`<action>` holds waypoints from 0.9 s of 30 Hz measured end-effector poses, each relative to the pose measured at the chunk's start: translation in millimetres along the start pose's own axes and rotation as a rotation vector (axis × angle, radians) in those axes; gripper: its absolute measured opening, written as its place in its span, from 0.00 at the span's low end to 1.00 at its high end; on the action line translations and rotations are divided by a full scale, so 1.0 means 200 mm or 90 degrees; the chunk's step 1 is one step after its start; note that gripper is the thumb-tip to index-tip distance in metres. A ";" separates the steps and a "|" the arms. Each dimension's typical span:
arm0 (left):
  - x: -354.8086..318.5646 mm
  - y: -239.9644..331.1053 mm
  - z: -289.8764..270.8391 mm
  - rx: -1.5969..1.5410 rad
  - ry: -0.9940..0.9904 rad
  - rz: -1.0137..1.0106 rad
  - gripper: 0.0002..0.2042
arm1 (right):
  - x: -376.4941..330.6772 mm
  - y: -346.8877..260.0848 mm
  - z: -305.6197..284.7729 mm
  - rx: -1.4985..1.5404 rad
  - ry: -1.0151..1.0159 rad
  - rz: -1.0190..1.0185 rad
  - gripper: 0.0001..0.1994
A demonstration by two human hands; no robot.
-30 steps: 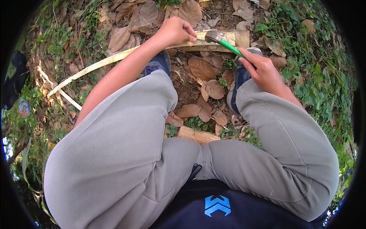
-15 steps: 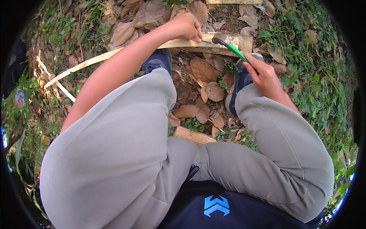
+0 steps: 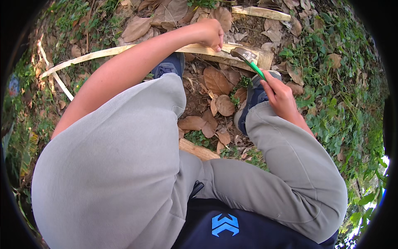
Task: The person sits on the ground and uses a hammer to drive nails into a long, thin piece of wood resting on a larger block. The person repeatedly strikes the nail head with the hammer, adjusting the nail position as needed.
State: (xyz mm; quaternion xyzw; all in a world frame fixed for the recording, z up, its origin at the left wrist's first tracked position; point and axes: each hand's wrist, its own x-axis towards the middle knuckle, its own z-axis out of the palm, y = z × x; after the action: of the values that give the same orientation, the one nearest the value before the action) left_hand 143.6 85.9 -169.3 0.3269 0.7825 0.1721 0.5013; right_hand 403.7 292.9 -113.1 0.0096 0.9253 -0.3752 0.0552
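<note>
Leaf-strewn ground: my left hand (image 3: 209, 34) pins the pale bamboo strip (image 3: 124, 52); my right hand (image 3: 282, 93) grips the green-handled hammer (image 3: 248, 60) above it.

Dry leaves (image 3: 216, 79), green weeds (image 3: 331, 120)

Two hands show: the left hand (image 3: 209, 34) far at centre, the right hand (image 3: 282, 93) to the right. One hammer (image 3: 248, 60) with a green handle lies between them. Two blue shoes (image 3: 169, 66) stand on the ground, one left, one right. Three pale wood pieces can be counted: one long strip (image 3: 103, 53) running left to centre, one slat (image 3: 261, 12) at the far edge, one block (image 3: 199, 150) near the knees. Dry brown leaves (image 3: 217, 81) are too many to count.
</note>
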 end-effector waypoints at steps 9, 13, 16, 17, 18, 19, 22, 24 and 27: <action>-0.01 0.01 0.00 -0.002 0.006 0.016 0.09 | 0.01 0.00 0.02 0.025 0.009 0.021 0.19; -0.03 0.03 0.00 -0.007 0.013 0.003 0.10 | 0.01 -0.03 0.01 0.061 0.058 0.027 0.18; -0.04 0.03 0.02 -0.009 0.029 0.015 0.10 | 0.01 -0.03 0.01 0.067 0.066 -0.004 0.18; -0.05 0.02 0.03 -0.009 0.036 0.022 0.10 | 0.00 -0.02 0.01 0.064 0.042 0.017 0.18; -0.06 0.00 0.04 -0.015 0.060 0.051 0.10 | -0.01 -0.02 0.00 0.062 0.018 0.038 0.18; -0.08 -0.02 0.05 -0.021 0.083 0.079 0.10 | -0.01 -0.02 0.00 0.061 -0.006 0.060 0.18; -0.11 -0.06 0.10 -0.033 0.134 0.131 0.08 | -0.03 0.00 0.03 0.060 0.037 0.008 0.18; -0.14 -0.08 0.13 -0.027 0.177 0.155 0.08 | -0.03 -0.01 0.01 0.064 0.009 0.068 0.18; -0.17 -0.10 0.18 -0.008 0.254 0.195 0.08 | -0.03 -0.04 -0.02 0.072 0.004 0.119 0.17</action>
State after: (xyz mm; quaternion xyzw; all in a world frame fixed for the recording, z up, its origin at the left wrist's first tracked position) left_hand 179.0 45.0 -174.4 0.3984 0.8061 0.3117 0.3071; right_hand 409.6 290.5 -104.6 0.1005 0.8980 -0.4197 0.0863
